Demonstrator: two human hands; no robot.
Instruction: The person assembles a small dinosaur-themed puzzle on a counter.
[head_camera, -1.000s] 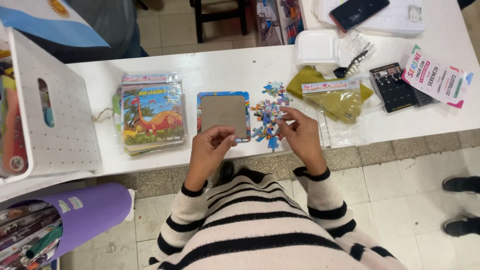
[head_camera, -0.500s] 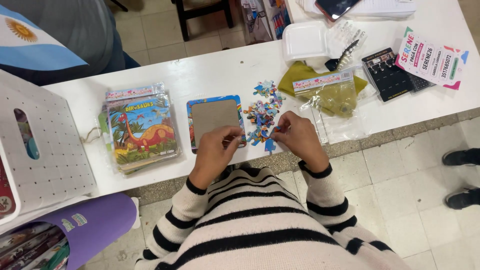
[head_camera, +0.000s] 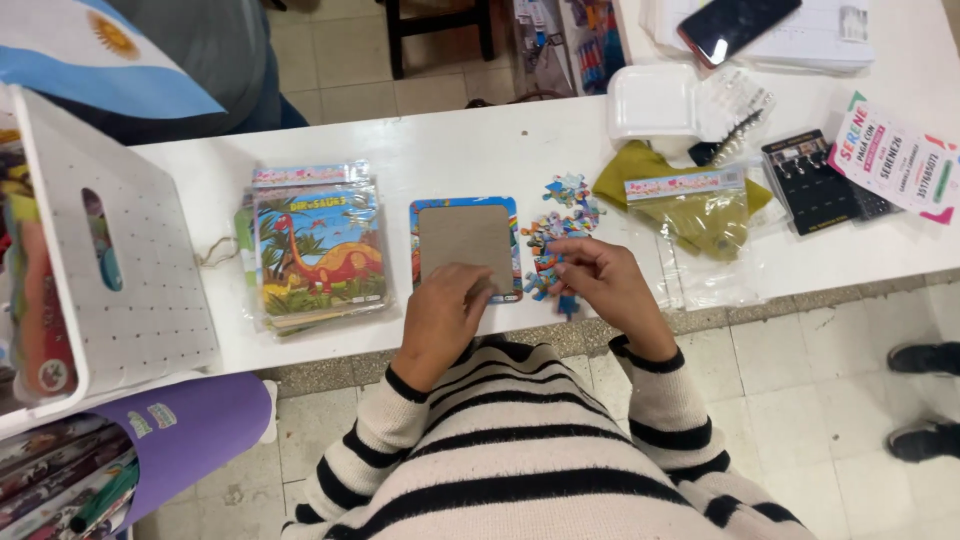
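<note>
A small puzzle tray (head_camera: 466, 243) with a blue border and bare brown cardboard inside lies on the white table (head_camera: 450, 150). My left hand (head_camera: 442, 315) rests at the tray's lower edge, fingers curled on it. To its right lies a pile of loose colourful puzzle pieces (head_camera: 556, 222). My right hand (head_camera: 602, 283) is over the lower part of the pile, fingertips pinched on a small puzzle piece.
A stack of bagged dinosaur puzzles (head_camera: 318, 255) lies left of the tray. A white pegboard bin (head_camera: 120, 260) stands at far left. An olive cloth under a clear bag (head_camera: 700, 215), a white box (head_camera: 652, 100), a black card (head_camera: 815, 180), a leaflet (head_camera: 900, 160) and a phone (head_camera: 735, 25) sit right. Someone's shoes (head_camera: 925, 400) are on the floor.
My hands have stayed over the tray's lower edge and the piece pile, shifting slightly. The view moved a little.
</note>
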